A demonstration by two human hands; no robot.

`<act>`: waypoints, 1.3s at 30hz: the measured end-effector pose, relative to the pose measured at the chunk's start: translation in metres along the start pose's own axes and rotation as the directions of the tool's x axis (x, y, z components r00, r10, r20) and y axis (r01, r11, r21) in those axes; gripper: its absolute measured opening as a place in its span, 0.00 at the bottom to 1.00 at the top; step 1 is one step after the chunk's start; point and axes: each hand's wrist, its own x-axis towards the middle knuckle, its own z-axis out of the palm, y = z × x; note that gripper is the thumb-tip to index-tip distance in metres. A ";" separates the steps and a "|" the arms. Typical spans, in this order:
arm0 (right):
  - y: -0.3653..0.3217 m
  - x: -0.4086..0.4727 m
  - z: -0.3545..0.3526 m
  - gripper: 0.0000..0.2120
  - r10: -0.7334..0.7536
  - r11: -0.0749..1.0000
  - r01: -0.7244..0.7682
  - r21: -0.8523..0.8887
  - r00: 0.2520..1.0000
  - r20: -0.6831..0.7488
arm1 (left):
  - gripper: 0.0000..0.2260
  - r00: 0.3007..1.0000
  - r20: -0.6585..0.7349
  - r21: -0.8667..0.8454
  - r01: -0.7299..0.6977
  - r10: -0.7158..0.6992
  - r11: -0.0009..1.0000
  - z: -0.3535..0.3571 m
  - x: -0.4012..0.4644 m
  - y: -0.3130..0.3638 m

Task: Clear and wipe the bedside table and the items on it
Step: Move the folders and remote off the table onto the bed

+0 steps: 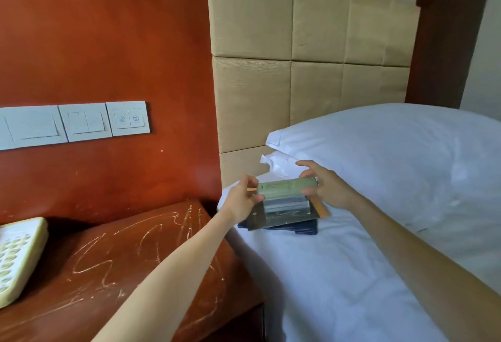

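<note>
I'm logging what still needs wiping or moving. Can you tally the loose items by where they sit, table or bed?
On the bedside table: 1, the telephone.
On the bed: 1 stack of items, its pieces too overlapped to count, with the left hand and right hand gripping the green piece on top.
Pillows: 1.
Total: 3.

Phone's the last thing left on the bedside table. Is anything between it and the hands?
Nothing visible. The phone sits at the left edge of the bedside table, with bare scratched wood between. Both the left hand and right hand are over the bed, gripping the green block atop a stack.
</note>
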 end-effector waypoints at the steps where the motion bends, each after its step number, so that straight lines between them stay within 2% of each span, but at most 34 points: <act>1: 0.004 0.002 0.000 0.28 0.007 0.999 -0.006 0.038 1.000 -0.005 | 0.10 1.000 0.012 -0.037 0.019 -0.019 0.999 0.003 0.001 -0.002; 4: 0.014 0.012 0.001 0.22 0.044 0.993 -0.046 0.108 0.999 0.017 | 0.09 0.996 0.065 -0.162 0.069 -0.059 0.984 0.008 0.001 -0.006; 9: 0.025 0.019 0.011 0.11 0.092 0.980 -0.091 0.180 0.996 0.003 | 0.07 0.987 0.063 -0.180 0.159 -0.150 0.971 0.011 0.001 -0.011; 11: 0.021 0.020 0.010 0.11 0.076 0.979 -0.069 0.192 0.997 -0.028 | 0.09 0.988 0.000 -0.136 0.153 -0.154 0.979 0.007 -0.002 -0.010; 13: 0.009 0.019 0.008 0.10 0.031 0.982 -0.016 0.191 0.997 -0.077 | 0.10 0.981 -0.127 -0.118 0.128 -0.143 0.985 -0.002 -0.008 -0.003; 16: -0.014 0.012 0.009 0.11 -0.059 0.974 0.085 0.209 0.990 -0.129 | 0.09 0.967 -0.226 -0.161 0.084 -0.120 0.983 -0.022 -0.024 0.009; 20: -0.042 -0.001 0.016 0.10 -0.125 0.947 0.170 0.274 0.977 -0.175 | 0.09 0.963 -0.261 -0.184 0.012 -0.060 0.983 -0.047 -0.058 0.020; 24: -0.065 -0.017 0.029 0.09 -0.128 0.930 0.183 0.320 0.975 -0.183 | 0.10 0.954 -0.287 -0.164 0.040 -0.086 0.986 -0.063 -0.094 0.020; 29: -0.098 -0.043 0.052 0.09 -0.160 0.924 0.184 0.335 0.982 -0.098 | 0.10 0.952 -0.300 -0.080 0.042 -0.064 0.996 -0.076 -0.143 0.019; 34: -0.132 -0.070 0.085 0.08 -0.180 0.919 0.177 0.353 0.983 -0.023 | 0.10 0.949 -0.311 -0.091 0.031 -0.058 0.995 -0.093 -0.182 0.012; 39: -0.158 -0.099 0.123 0.11 -0.155 0.896 0.164 0.413 0.986 -0.054 | 0.09 0.932 -0.360 -0.134 -0.008 -0.041 0.991 -0.104 -0.215 0.000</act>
